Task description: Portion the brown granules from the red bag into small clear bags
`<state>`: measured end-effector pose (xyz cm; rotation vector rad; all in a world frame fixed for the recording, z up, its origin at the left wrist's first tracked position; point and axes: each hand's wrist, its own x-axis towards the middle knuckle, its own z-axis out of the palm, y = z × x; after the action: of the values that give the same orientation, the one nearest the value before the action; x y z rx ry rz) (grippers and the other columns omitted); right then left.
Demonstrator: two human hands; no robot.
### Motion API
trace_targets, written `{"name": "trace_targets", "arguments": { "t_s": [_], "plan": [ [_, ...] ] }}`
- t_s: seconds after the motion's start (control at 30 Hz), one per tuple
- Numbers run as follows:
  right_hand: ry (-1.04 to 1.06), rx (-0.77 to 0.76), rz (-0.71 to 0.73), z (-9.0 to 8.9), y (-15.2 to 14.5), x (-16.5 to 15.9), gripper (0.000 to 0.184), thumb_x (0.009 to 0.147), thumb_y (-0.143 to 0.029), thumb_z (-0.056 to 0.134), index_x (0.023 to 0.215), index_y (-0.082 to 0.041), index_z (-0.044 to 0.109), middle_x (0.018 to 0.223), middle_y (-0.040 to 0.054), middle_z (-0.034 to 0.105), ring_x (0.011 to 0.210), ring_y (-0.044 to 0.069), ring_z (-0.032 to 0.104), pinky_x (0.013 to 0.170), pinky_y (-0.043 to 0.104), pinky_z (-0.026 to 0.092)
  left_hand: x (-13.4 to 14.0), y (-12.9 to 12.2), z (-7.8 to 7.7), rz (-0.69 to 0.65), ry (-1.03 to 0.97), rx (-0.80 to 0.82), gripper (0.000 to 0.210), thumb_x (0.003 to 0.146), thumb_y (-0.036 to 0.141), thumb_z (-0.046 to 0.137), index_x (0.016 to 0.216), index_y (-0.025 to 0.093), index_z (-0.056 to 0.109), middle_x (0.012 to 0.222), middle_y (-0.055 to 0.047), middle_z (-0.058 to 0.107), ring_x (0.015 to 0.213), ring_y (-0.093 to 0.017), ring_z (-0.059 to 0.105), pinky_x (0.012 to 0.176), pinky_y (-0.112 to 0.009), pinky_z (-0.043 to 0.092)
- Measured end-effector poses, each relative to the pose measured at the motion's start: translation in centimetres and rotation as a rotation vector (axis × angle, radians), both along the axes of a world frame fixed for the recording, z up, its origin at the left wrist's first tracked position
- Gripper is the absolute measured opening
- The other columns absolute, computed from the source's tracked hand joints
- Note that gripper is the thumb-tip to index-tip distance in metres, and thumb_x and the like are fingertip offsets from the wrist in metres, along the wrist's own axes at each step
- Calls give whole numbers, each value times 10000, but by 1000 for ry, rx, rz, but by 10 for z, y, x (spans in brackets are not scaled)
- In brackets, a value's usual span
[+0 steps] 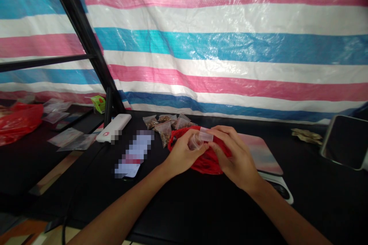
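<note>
Left hand (182, 154) pinches a clear plastic container (194, 142), right hand (237, 157) a translucent piece (206, 134) — both over the red bag (205, 163), perhaps to catch spills; filled sachets (165, 134) lie at ten o'clock, seemingly for easy reach.

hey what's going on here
A person's left hand holds clear plastic, perhaps a small bag or cup, over a red plastic bag on the black table. The right hand has its fingertips close beside it. Small clear bags with brownish contents lie just beyond, near a lit phone.
</note>
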<state>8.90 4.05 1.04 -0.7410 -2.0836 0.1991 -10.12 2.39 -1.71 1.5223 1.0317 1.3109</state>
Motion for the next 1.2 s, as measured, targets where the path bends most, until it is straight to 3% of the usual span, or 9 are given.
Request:
{"name": "trace_targets", "arguments": {
  "t_s": [0.13, 0.3, 0.43, 0.57, 0.67, 0.8, 0.93, 1.1, 1.2],
  "plan": [
    [-25, -46, -187, -5, 11, 1, 263, 998, -334, 632, 1243, -245, 595, 1170, 96, 687, 1086, 285, 667, 962, 459, 540, -6, 6, 0, 172, -38, 58, 312, 1016, 481, 566, 1172, 212, 543, 856, 15, 597, 752, -127, 565, 737, -265, 457],
    [-193, -83, -148, -12, 15, 4, 258, 992, -344, 635, 1226, -239, 603, 1188, 105, 691, 1092, 305, 667, 966, 491, 537, -8, 5, -3, 169, -5, 117, 316, 1038, 396, 534, 1300, 244, 442, 873, 23, 552, 753, -123, 541, 750, -264, 459],
    [-197, -89, 3, -3, 2, 0, 463, 978, -354, 668, 1414, -300, 521, 1437, 106, 565, 1318, 289, 564, 1067, 453, 503, -8, 0, -8, 63, 119, 136, 624, 901, 205, 683, 1434, 252, 363, 1119, -50, 613, 982, -175, 623, 911, -326, 513],
    [-248, -106, 95, 5, -6, -3, 260, 950, -377, 716, 1174, -284, 623, 1216, 73, 660, 1109, 260, 635, 926, 413, 530, -9, -4, -11, 34, 260, 202, 884, 755, 100, 755, 1513, 260, 328, 1468, -134, 496, 1351, -290, 512, 1190, -478, 388],
    [-287, -128, 110, 4, -4, -3, 215, 927, -375, 745, 1084, -272, 641, 1124, 56, 680, 1022, 250, 643, 858, 401, 519, -9, -5, -11, 33, 340, 269, 945, 735, 79, 743, 1547, 263, 296, 1501, -147, 437, 1402, -312, 452, 1227, -522, 348],
    [-253, -121, 116, -1, 0, -2, 91, 1013, -258, 605, 1089, -282, 649, 1114, 44, 671, 1000, 216, 646, 865, 373, 510, -5, -8, -9, 44, 340, 237, 886, 815, 150, 726, 1571, 278, 280, 1482, -141, 458, 1409, -313, 445, 1237, -551, 324],
    [-76, -119, 52, -3, 3, 0, 108, 1040, -231, 528, 1091, -265, 617, 1106, 59, 641, 1040, 216, 642, 891, 357, 520, 0, -8, 0, -74, 80, 10, 916, 846, 272, 772, 1578, 262, 222, 1317, -119, 612, 1174, -259, 638, 1043, -450, 508],
    [124, -128, -65, -8, 11, 4, 98, 1060, -296, 506, 1105, -258, 584, 1142, 71, 625, 1062, 230, 640, 890, 366, 530, -2, -4, 10, -75, 34, -39, 329, 872, 334, 767, 1118, 162, 633, 1031, -54, 697, 933, -190, 660, 865, -315, 505],
    [159, -241, -71, -11, 14, 5, 117, 1068, -327, 502, 1126, -263, 580, 1043, 39, 670, 896, 198, 678, 803, 338, 542, -4, -3, 11, -66, 27, -30, 366, 826, 352, 822, 1086, 154, 657, 1018, -44, 705, 918, -184, 649, 855, -299, 490]
  ]
}}
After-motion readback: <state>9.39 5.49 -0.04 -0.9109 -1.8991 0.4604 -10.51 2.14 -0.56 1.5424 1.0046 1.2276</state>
